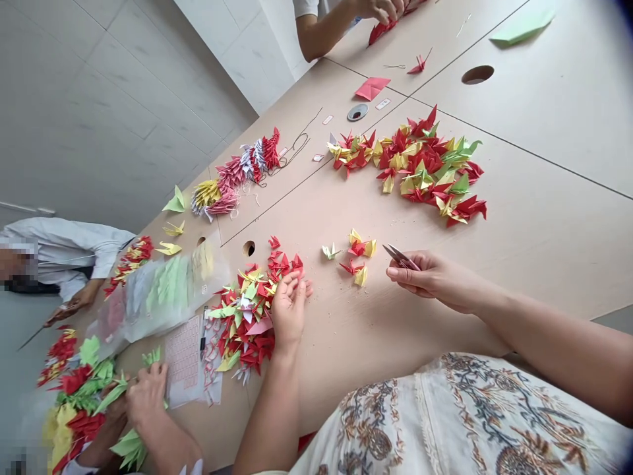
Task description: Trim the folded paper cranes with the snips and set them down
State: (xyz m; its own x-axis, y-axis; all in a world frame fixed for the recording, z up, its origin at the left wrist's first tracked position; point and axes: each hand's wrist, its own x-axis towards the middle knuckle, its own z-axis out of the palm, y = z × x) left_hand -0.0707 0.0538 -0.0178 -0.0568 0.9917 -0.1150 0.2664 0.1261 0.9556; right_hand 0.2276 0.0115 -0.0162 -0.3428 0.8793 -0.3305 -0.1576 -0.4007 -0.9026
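My right hand (430, 280) is closed round a small pair of scissors (401, 258), blades pointing left above the table. At the right edge of a pile of folded paper cranes (247, 323), my left hand (289, 307) has its fingers curled on a red paper crane (297, 262); the fingers partly hide the grip. The pile mixes red, yellow, green and white cranes. Between my hands lie a few loose red-and-yellow cranes (361, 248) and a pale green-white crane (330, 252). Tiny paper bits are scattered around them.
Beyond my right hand spreads a larger group of cranes (420, 161). Strung cranes (237, 171) lie farther back, with dark thread. Plastic bags (168, 290) and a printed sheet (184, 353) are at left. Co-workers' hands (148, 389) handle green paper pieces; another person's arm (326, 33) rests at the far edge.
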